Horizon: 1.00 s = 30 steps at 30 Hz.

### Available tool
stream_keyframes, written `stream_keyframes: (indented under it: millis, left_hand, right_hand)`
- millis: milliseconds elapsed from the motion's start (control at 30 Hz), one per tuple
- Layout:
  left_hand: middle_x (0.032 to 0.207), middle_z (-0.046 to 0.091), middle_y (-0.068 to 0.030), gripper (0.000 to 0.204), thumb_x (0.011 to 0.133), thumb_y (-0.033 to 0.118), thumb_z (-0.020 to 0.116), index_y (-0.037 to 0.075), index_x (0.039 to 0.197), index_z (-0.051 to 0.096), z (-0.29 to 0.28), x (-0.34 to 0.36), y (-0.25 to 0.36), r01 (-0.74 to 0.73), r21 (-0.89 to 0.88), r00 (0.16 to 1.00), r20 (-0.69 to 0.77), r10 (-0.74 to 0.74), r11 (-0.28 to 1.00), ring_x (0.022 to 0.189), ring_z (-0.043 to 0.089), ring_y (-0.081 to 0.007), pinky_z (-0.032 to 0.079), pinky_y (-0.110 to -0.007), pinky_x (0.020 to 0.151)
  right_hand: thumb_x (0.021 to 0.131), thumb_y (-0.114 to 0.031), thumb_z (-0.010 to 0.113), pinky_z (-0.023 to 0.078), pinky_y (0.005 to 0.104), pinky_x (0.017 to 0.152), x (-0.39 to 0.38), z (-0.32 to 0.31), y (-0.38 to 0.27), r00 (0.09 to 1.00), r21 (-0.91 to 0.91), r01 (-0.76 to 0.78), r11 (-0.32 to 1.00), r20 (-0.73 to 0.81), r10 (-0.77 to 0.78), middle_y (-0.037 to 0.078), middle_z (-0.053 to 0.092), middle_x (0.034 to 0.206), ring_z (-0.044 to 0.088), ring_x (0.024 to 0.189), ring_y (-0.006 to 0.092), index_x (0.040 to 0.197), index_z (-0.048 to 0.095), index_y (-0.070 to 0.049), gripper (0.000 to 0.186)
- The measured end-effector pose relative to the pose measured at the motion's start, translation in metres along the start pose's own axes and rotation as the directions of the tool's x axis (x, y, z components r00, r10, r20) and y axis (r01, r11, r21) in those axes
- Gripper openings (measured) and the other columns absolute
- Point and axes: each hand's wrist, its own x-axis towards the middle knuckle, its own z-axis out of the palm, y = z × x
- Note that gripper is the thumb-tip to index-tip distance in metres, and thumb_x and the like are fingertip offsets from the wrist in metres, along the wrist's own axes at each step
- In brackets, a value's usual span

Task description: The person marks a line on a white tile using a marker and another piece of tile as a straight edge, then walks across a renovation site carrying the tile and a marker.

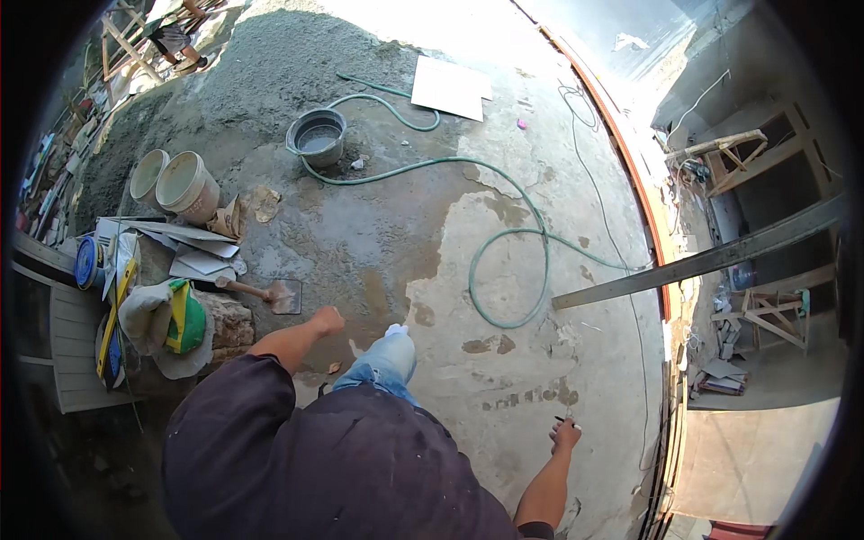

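My left hand (326, 321) is closed, its inside hidden, near a long-handled tool (284, 296) with a square metal head lying on the wet concrete. My right hand (564, 434) is closed on a small dark slender object, like a marker, out at my right side over the patchy concrete floor (504, 423). My jeans leg and light shoe show below me. Left of my left hand, sacks (184, 319), a yellow tool (121, 301) and stacked white tile pieces (193, 259) lie in a pile.
Two buckets (184, 184), a basin of water (315, 137) and a looping green hose (470, 274) lie ahead, with white boards (445, 85) beyond. A metal beam (702, 265) juts from the right over a long edge with orange trim. A person (169, 43) stands at upper left.
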Motion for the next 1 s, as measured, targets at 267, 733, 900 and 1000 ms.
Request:
stream_keyframes:
  millis: [267, 733, 900, 1000]
  left_hand:
    - [0.099, 0.067, -0.0188, 0.034, 0.077, 0.024, 0.063, 0.001, 0.101, 0.067, -0.002, 0.097, -0.019, -0.015, 0.572, 0.981, 0.167, -0.098, 0.820, 0.095, 0.065, -0.0314, 0.052, -0.042, 0.078]
    - [0.095, 0.067, -0.0200, 0.029, 0.075, 0.027, 0.061, 0.004, 0.089, 0.069, -0.238, 0.456, 0.488, 0.057, -0.385, 0.960, -0.231, -0.156, 0.921, 0.092, 0.064, -0.0336, 0.050, -0.041, 0.081]
    - [0.092, 0.068, -0.0187, 0.025, 0.075, 0.023, 0.061, 0.002, 0.087, 0.069, -0.259, 0.544, 0.589, 0.079, -0.479, 0.966, -0.180, -0.186, 0.875, 0.087, 0.065, -0.0324, 0.051, -0.041, 0.078]
    - [0.087, 0.068, -0.0183, 0.024, 0.075, 0.021, 0.062, 0.001, 0.085, 0.069, -0.264, 0.566, 0.627, 0.216, -0.448, 0.941, -0.141, -0.307, 0.868, 0.084, 0.066, -0.0314, 0.051, -0.040, 0.075]
  right_hand:
    - [0.096, -0.028, 0.045, 0.044, 0.0268, 0.044, 0.148, 0.265, -0.211, 0.875, 0.067, 0.236, 0.969, 0.420, -0.242, 0.009, 0.059, 0.079, 0.057, 0.060, 0.0154, 0.098, 0.050, -0.005, 0.023]
    - [0.094, -0.020, 0.040, 0.050, 0.0438, 0.060, 0.282, 0.355, -0.325, 0.781, -0.348, -0.523, 0.778, 0.172, 0.601, 0.022, 0.057, 0.098, 0.059, 0.078, 0.0315, 0.112, 0.042, -0.004, 0.024]
    - [0.093, -0.019, 0.043, 0.047, 0.0424, 0.053, 0.408, 0.457, -0.484, 0.826, -0.359, -0.451, 0.817, 0.179, 0.535, 0.018, 0.059, 0.087, 0.058, 0.066, 0.0275, 0.104, 0.046, -0.006, 0.018]
    - [0.092, -0.018, 0.044, 0.046, 0.0415, 0.049, 0.509, 0.534, -0.637, 0.918, -0.387, -0.235, 0.892, 0.213, 0.334, 0.015, 0.061, 0.080, 0.058, 0.058, 0.0251, 0.100, 0.049, -0.007, 0.014]
